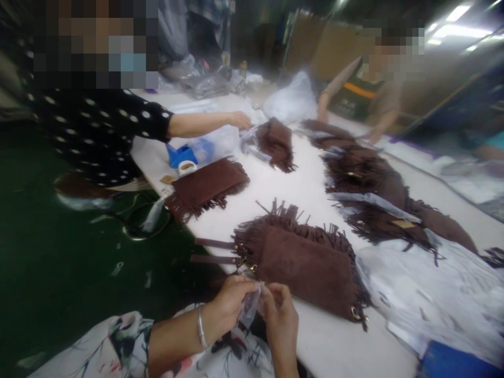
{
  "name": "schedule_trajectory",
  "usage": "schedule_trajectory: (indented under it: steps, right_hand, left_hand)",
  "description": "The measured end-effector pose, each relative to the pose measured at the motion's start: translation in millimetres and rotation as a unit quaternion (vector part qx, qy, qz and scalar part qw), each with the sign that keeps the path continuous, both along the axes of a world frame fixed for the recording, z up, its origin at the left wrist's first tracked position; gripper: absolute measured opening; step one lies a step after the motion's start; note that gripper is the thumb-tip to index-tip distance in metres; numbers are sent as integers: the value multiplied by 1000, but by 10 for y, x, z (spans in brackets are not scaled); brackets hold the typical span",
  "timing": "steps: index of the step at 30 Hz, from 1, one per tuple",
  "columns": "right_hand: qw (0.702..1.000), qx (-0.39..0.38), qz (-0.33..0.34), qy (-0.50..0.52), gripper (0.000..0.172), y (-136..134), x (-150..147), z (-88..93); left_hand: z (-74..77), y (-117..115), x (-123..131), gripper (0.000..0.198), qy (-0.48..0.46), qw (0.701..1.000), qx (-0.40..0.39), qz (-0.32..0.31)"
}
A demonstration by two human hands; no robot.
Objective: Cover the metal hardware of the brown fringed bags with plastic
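A brown suede fringed bag lies on the white table right in front of me, its straps and brass clasps hanging over the near edge. My left hand, with a silver bangle on the wrist, and my right hand meet just below the bag's clasps. Both pinch a small clear plastic piece between their fingertips.
More brown fringed bags lie at left, at the back and piled at right. A blue tape dispenser and white plastic bags are on the table. Two other people work at the far side.
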State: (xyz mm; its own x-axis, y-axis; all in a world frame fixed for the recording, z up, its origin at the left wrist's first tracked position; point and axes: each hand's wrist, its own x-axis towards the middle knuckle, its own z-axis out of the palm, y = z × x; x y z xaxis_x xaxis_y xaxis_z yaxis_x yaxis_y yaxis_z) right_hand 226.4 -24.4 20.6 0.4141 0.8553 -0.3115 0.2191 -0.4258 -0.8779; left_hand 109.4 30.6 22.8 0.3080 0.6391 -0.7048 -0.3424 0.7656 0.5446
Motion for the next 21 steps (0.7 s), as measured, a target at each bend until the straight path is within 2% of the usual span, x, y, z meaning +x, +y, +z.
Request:
schedule_trajectory:
  steps: [2, 5, 8, 12, 17, 21]
  right_hand:
    - [999, 17, 6, -45, 34, -34, -45, -19]
    - [994, 45, 12, -100, 37, -93, -119, -57]
    - [994, 69, 25, -80, 39, -160, -176, -105]
    - [995, 77, 49, -37, 40, -221, -211, -174]
    - [996, 87, -4, -14, 31, -207, -218, -230]
    - [993, 104, -3, 60, 31, -180, -173, -210]
  left_hand:
    - [-53, -49, 22, 28, 49, 998, 31, 24]
    - [-122, -107, 57, 29, 128, 984, 116, 46]
    - [-123, -122, 75, 30, 159, 973, 162, 47]
    - [-70, -118, 50, 28, 146, 978, 143, 40]
    - [-39, -115, -44, 29, 122, 989, 79, -7]
    - [21, -91, -111, 36, 115, 992, 30, -50]
